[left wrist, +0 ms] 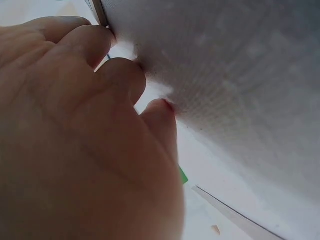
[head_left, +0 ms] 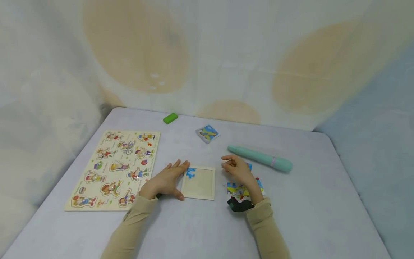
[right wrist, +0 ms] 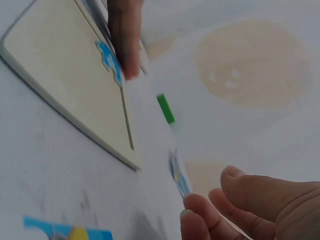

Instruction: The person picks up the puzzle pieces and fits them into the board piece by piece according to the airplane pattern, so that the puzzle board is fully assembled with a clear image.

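Note:
My left hand point(head_left: 166, 181) rests with fingers spread along the left side of a small wooden puzzle tray point(head_left: 201, 185), its thumb near the lower left corner. A blue jigsaw piece point(head_left: 190, 173) lies in the tray's upper left corner. Right of the tray, my right hand point(head_left: 239, 171) hovers over the table with loosely bent fingers. In the right wrist view its thumb point(right wrist: 245, 182) stands apart from the fingers, and nothing shows between them. Colourful jigsaw pieces point(head_left: 235, 187) lie beneath the right wrist and forearm, partly hidden by them.
A large picture board point(head_left: 124, 171) lies at the left. Toward the back are a green block point(head_left: 170, 118) and a small picture card point(head_left: 208, 133). A mint-green tube-shaped object point(head_left: 260, 157) lies beyond the right hand. Cloth hangs behind the table point(head_left: 310, 201).

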`<state>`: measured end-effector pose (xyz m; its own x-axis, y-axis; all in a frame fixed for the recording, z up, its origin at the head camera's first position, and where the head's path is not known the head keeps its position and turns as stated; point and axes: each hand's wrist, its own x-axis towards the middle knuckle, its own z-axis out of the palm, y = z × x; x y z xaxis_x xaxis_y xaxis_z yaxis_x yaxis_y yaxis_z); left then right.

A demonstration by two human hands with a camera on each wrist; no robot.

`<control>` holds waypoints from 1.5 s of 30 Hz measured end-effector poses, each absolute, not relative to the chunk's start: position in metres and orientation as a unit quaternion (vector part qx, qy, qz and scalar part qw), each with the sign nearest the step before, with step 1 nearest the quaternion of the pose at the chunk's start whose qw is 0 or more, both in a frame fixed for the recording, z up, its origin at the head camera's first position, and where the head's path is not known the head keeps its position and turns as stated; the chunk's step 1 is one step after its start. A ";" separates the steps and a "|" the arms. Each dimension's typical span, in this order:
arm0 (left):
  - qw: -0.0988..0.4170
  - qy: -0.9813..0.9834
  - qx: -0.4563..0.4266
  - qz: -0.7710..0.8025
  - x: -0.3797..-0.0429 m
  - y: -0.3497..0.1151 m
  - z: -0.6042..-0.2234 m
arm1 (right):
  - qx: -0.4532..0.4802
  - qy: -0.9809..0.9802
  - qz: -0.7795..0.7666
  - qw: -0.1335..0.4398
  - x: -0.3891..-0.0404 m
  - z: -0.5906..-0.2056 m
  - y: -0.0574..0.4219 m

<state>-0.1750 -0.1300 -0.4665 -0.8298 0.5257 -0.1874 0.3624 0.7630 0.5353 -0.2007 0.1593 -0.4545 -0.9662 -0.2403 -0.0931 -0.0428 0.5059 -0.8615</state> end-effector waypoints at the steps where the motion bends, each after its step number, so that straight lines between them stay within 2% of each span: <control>1: 0.166 0.925 0.240 0.245 -0.175 -0.130 -0.466 | -0.084 0.861 -0.492 0.101 -0.201 -0.453 0.165; 10: 0.163 0.924 0.242 0.246 -0.174 -0.129 -0.463 | -0.095 0.874 -0.460 0.124 -0.203 -0.451 0.211; 18: 0.170 0.924 0.240 0.243 -0.175 -0.128 -0.461 | -0.103 0.884 -0.433 0.142 -0.200 -0.454 0.233; 31: 0.175 0.924 0.239 0.244 -0.174 -0.129 -0.460 | -0.060 0.895 -0.426 0.118 -0.200 -0.458 0.232; 45: 0.168 0.929 0.230 0.238 -0.175 -0.128 -0.463 | -0.070 0.918 -0.366 0.132 -0.199 -0.458 0.229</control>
